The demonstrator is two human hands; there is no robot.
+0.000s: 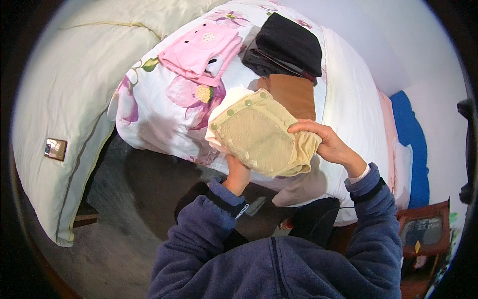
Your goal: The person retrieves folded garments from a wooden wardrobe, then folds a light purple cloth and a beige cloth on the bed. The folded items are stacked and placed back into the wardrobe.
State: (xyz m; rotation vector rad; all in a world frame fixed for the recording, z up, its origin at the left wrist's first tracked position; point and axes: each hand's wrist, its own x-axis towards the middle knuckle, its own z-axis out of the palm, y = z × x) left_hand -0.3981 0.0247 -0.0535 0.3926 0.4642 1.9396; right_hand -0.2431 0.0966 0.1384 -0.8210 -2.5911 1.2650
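Between my hands is a folded yellow-green garment (257, 134) with a row of snap buttons along its upper left edge; white cloth shows behind it. My left hand (238, 172) supports it from below, its fingers hidden beneath the cloth. My right hand (326, 144) grips the bunched right side, fingers on top. Just beyond the garment, a folded brown cloth (293, 95) lies on the floral bedding (149, 101). Behind that sits a stack of folded black clothes (289, 45). Farther left on the bedding rests a folded pink garment (201, 48) with dark buttons.
A pale quilt (74, 86) hangs down at the left, with a smartphone (56, 149) lying on it. Dark floor (123, 224) shows below the bed. At the lower right stands a reddish-brown wooden cabinet (442, 239). Blue cloth (414, 149) lies against the wall at right.
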